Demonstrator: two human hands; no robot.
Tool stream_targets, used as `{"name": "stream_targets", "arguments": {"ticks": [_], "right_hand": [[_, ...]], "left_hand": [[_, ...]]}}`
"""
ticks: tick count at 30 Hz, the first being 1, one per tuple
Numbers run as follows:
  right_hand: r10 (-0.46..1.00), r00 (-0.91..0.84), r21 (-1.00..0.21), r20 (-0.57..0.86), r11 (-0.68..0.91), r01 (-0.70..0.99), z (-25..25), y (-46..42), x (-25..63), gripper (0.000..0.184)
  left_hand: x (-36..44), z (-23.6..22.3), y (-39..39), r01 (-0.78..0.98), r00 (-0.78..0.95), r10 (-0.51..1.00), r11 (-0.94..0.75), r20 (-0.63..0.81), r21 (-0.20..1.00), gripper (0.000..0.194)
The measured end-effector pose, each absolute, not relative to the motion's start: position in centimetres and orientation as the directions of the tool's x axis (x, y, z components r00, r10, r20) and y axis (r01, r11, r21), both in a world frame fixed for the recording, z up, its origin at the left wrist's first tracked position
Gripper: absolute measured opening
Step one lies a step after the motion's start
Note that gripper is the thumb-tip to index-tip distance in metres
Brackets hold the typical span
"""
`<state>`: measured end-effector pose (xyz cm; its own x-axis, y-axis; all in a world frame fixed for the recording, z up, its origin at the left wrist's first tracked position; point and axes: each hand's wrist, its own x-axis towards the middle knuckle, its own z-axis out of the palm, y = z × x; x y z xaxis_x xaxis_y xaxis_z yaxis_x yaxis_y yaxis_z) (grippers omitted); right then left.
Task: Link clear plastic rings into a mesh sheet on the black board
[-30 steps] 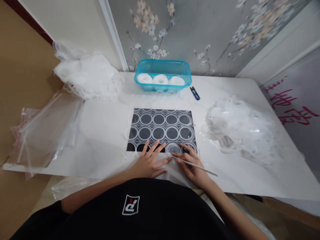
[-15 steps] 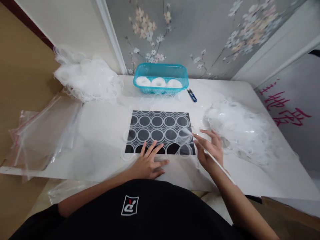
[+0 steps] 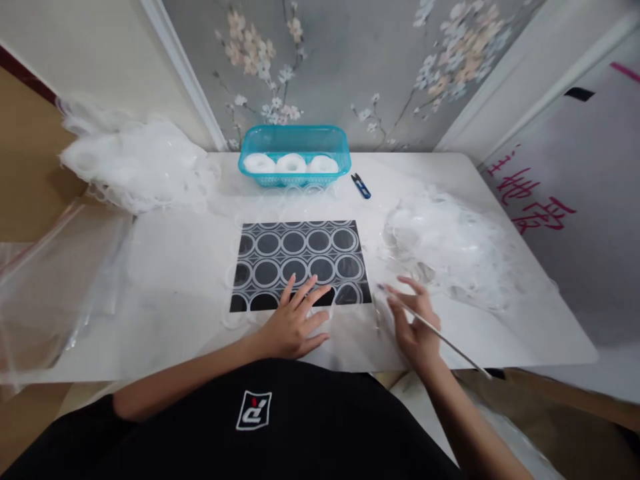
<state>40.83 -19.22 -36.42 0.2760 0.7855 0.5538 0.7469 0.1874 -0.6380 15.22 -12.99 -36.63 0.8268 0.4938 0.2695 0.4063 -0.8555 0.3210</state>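
Note:
A clear film patterned with rows of pale rings lies over a black rectangular sheet (image 3: 269, 305) on the white table. My left hand (image 3: 295, 323) rests flat across the sheet's lower edge, fingers spread and stretched out. Just past the lower right corner is my right hand (image 3: 415, 327), its thumb and fingers pinching a thin white stick (image 3: 453, 345). The stick slants down toward my body, and its dark tip points at the sheet. Clear scraps beside that tip are too faint to make out.
A blue plastic basket (image 3: 295, 133) with white rolls stands at the back, with small blue thread snips (image 3: 361, 186) beside it. Heaps of clear film offcuts lie at left (image 3: 140, 160) and right (image 3: 445, 243). Clear plastic bags (image 3: 75, 273) lie at the left edge.
My right hand has drawn back off the sheet's right side, down toward me, and the clear piece at the stick's tip no longer covers that corner. My left hand stays flat. The view has shifted right.

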Motion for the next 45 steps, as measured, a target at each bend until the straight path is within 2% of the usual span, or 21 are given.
{"name": "stream_targets", "arguments": {"ticks": [2, 4, 8, 22, 26, 32, 37, 40, 41, 43, 45], "right_hand": [[0.9, 0.121, -0.703, 0.418, 0.236, 0.671, -37.1, -19.6, 40.0, 0.016], [0.955, 0.007, -0.765, 0.298, 0.234, 0.6, -37.9, -19.9, 39.2, 0.017], [0.983, -0.043, -0.807, 0.176, 0.17, 0.565, -38.8, -19.9, 38.7, 0.011], [0.976, -0.099, -0.735, 0.194, 0.211, 0.644, -38.6, -19.5, 38.8, 0.008], [0.955, -0.14, -0.653, 0.26, 0.281, 0.704, -39.0, -19.6, 38.6, 0.012], [0.846, -0.368, -0.339, 0.384, 0.501, 0.797, -38.5, -19.6, 38.4, 0.015], [0.781, -0.406, -0.235, 0.475, 0.557, 0.797, -36.5, -17.7, 40.5, 0.018], [0.729, -0.252, -0.144, 0.636, 0.433, 0.89, -34.8, -15.3, 44.0, 0.013], [0.705, -0.164, -0.125, 0.69, 0.339, 0.932, -34.3, -14.3, 45.4, 0.011], [0.607, 0.085, -0.146, 0.79, 0.051, 0.988, -33.6, -12.3, 48.5, 0.017], [0.614, 0.236, -0.177, 0.753, -0.157, 0.972, -33.6, -10.6, 51.1, 0.028]], "left_hand": [[15.7, -36.7, -13.1, 0.388, 0.838, 0.463, -0.878, 0.289, 0.281, 0.03], [16.1, -36.8, -13.2, 0.386, 0.85, 0.447, -0.889, 0.278, 0.246, 0.031], [16.6, -37.1, -13.3, 0.423, 0.863, 0.462, -0.883, 0.206, 0.205, 0.035], [16.8, -37.8, -13.4, 0.453, 0.849, 0.489, -0.869, 0.199, 0.202, 0.039], [16.7, -38.0, -13.3, 0.469, 0.841, 0.505, -0.859, 0.192, 0.205, 0.042], [16.6, -38.0, -12.9, 0.453, 0.853, 0.504, -0.846, 0.14, 0.282, 0.046], [16.5, -37.8, -12.7, 0.434, 0.863, 0.493, -0.836, 0.111, 0.335, 0.041], [16.4, -38.0, -12.9, 0.431, 0.861, 0.497, -0.826, 0.107, 0.363, 0.038], [16.4, -38.0, -12.9, 0.431, 0.86, 0.498, -0.824, 0.109, 0.367, 0.038], [16.4, -38.1, -13.0, 0.429, 0.858, 0.501, -0.823, 0.117, 0.372, 0.036], [16.5, -38.2, -13.1, 0.428, 0.859, 0.499, -0.821, 0.11, 0.378, 0.036]]}}
